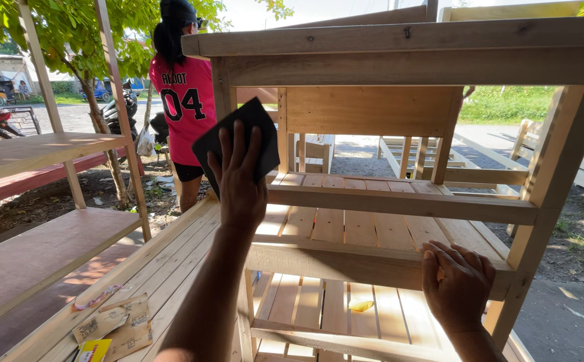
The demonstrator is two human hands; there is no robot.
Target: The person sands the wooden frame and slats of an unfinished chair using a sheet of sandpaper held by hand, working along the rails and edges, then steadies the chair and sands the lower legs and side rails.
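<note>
My left hand presses a dark sheet of sandpaper flat against the front left post of an unpainted wooden slatted shelf unit. The fingers are spread over the sheet. My right hand rests on the front rail of a lower shelf, near the right post, fingers curled over the edge. The shelf unit stands on a wooden plank platform.
A person in a pink jersey stands with their back turned just behind the shelf's left side. Brown paper scraps and a yellow packet lie on the platform. A taller shelf frame stands at left; more wooden frames lie beyond.
</note>
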